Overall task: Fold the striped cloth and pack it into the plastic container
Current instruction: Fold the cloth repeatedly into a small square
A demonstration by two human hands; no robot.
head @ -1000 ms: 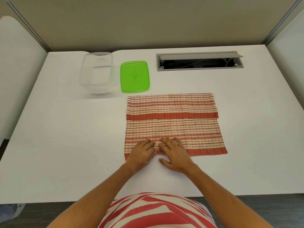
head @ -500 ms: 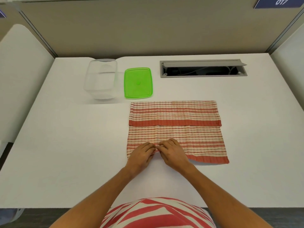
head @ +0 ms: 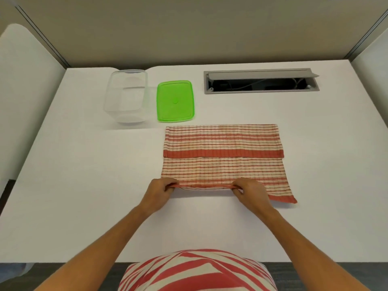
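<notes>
The red-and-cream striped cloth (head: 224, 162) lies flat on the white table (head: 84, 185), its far part folded toward me over the middle. My left hand (head: 159, 191) pinches the near edge at the cloth's left corner. My right hand (head: 249, 191) pinches the same edge further right, and the edge between them is lifted slightly off the table. The cloth's near right corner still lies flat. The clear plastic container (head: 127, 96) stands open at the back left, with its green lid (head: 175, 101) lying beside it on the right.
A grey cable hatch (head: 260, 81) is set into the table at the back right, its flap open. White partitions stand on both sides and a beige wall behind. The table's near edge is just in front of my body.
My hands, which were together at the middle of the near edge, have spread apart along it and pinched it up. The camera view has shifted slightly.
</notes>
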